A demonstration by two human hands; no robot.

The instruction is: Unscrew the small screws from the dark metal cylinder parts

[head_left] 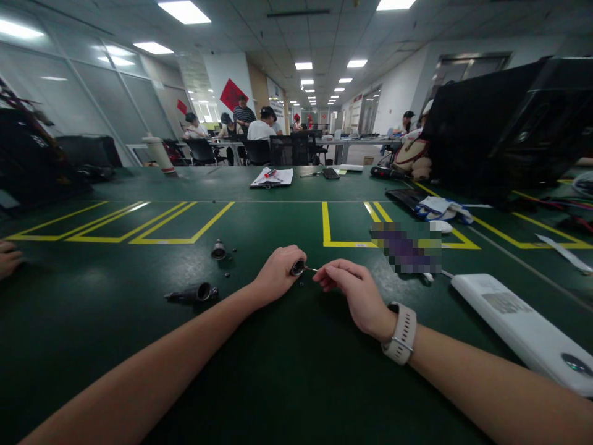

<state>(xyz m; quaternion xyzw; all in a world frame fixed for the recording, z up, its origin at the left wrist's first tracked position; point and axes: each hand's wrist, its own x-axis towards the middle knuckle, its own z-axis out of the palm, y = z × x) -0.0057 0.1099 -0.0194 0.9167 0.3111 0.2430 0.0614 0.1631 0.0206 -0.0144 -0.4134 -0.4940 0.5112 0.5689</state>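
Both of my hands meet near the middle of the green table. My left hand is curled shut around a small round metal part, whose open end peeks out on the thumb side, facing my other hand. My right hand pinches a thin metal tool between thumb and forefinger, the other fingers folded loosely; the tool's tip reaches right up to the mouth of the round part, so the two grips sit just beside each other.

Left of my left hand, apart from it, a dark cylindrical piece lies on its side, and a smaller metal piece stands farther back, with a few tiny bits scattered near it. A white flat device lies to my right, beyond the wrist wearing a watch. Another person's hand rests at the far left edge.
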